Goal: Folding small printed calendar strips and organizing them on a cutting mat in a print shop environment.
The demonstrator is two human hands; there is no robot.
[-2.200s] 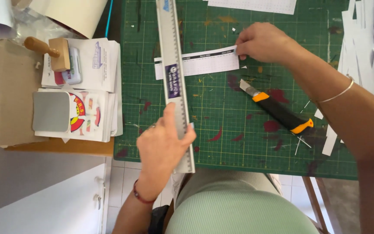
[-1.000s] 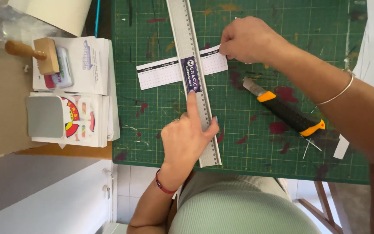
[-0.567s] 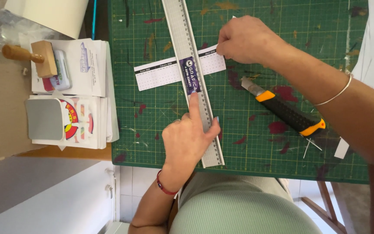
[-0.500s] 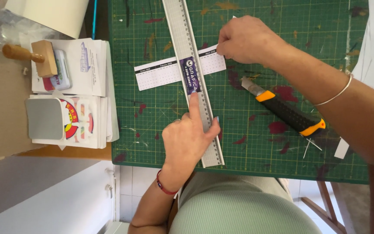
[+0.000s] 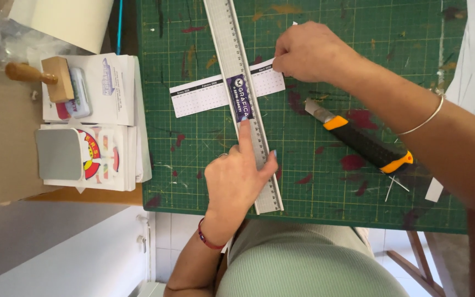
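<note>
One green cutting mat (image 5: 358, 66) on the desk. One metal ruler (image 5: 237, 82), centre frame, crossing one white paper strip (image 5: 202, 96). Left hand (image 5: 237, 176), lower centre, index finger extended, pressing the ruler flat. Right hand (image 5: 309, 52), upper centre, pinching the strip's end. One utility knife (image 5: 364, 144), right. Two booklet stacks (image 5: 111, 110), left.

Ruler (image 5: 243, 104) across paper strip (image 5: 204, 96) on cutting mat (image 5: 358, 55), knife (image 5: 366, 144) right.
</note>
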